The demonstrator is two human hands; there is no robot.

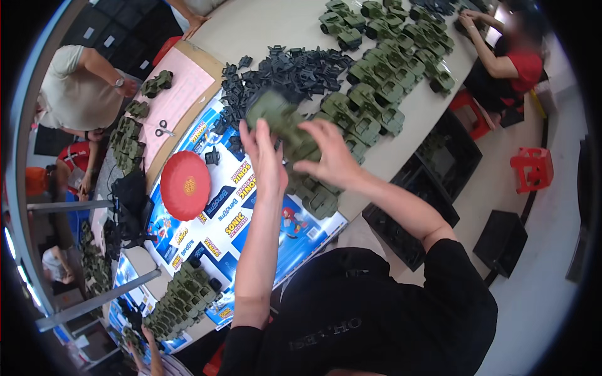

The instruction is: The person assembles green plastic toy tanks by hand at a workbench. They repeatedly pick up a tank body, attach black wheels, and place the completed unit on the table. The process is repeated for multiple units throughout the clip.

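Note:
Between my hands is an olive-green toy vehicle (pixel 273 113), blurred by motion and held above the table. My left hand (pixel 263 153) is upright along its near left side, and part of the vehicle is hidden behind the fingers. On the other side my right hand (pixel 332 153) curves its thumb and fingers around the vehicle's right end. Beyond it lies a heap of small black plastic parts (pixel 282 69). Rows of similar green toy vehicles (pixel 360 116) stand to the right, with some (pixel 316 197) just below my right hand.
A red scalloped dish (pixel 185 185) sits on printed sheets (pixel 251 250) covering the table. Scissors (pixel 164 128) lie on a pink board (pixel 182 81). More green vehicles (pixel 185 301) are grouped at lower left. Black crates (pixel 401 213) and a red stool (pixel 532 169) are on the right. Other people work around the table.

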